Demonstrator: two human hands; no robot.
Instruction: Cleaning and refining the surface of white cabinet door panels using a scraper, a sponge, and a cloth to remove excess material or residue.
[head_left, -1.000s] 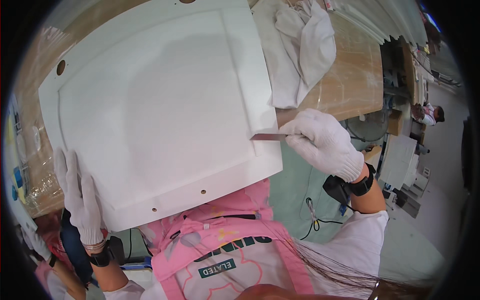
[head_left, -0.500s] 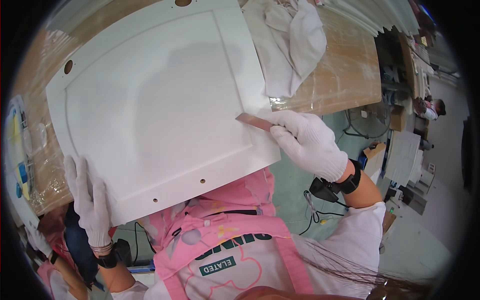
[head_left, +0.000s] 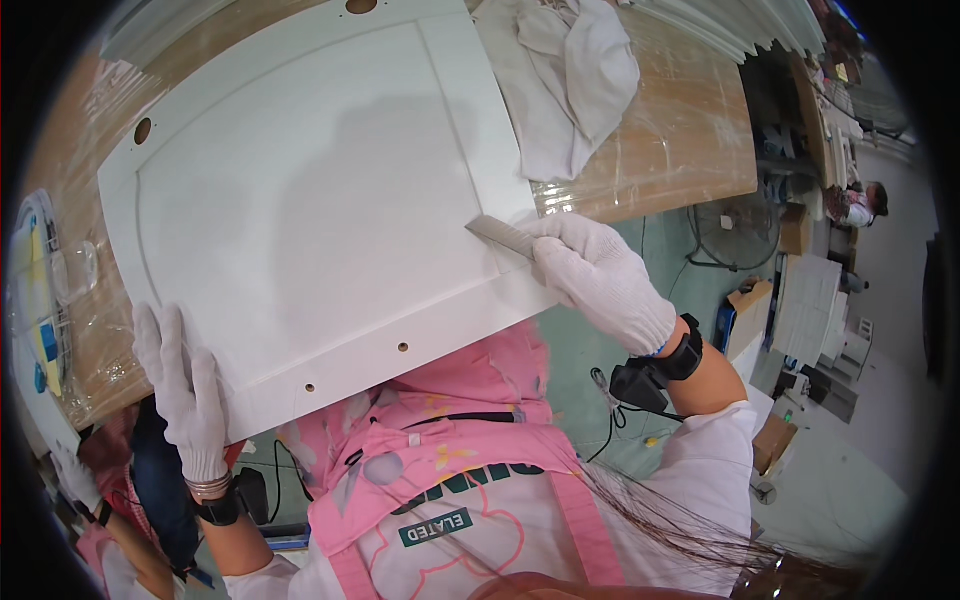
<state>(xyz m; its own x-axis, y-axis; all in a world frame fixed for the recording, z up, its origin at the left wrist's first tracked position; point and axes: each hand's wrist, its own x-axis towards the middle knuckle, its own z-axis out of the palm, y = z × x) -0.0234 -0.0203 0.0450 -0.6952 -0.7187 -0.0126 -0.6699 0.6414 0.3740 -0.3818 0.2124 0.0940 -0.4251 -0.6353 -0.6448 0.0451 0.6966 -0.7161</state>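
A large white panel (head_left: pixel 320 220), like a cabinet door with a grooved border, lies before me on the table. Round holes pierce its far and near edges. In my gloved right hand (head_left: pixel 605 285) is a flat metal scraper blade (head_left: pixel 500 237), pinched between thumb and fingers. The blade's free end rests at or just over the groove on the panel's right side; contact is hard to tell. My gloved left hand (head_left: pixel 188 395) lies along the panel's near left corner, fingers stretched out and slightly apart.
A crumpled white cloth (head_left: pixel 575 90) lies beyond the panel's right edge on the film-covered table (head_left: pixel 690 120). At the left is a clear plastic container (head_left: pixel 45 290) with yellow and blue items. A floor fan (head_left: pixel 735 230) stands right. Another person's gloved hand (head_left: pixel 75 475) shows lower left.
The scraper blade has turned in my right hand, its face now showing grey rather than reddish. That hand has shifted slightly leftward and up. My left hand stays on the panel's corner.
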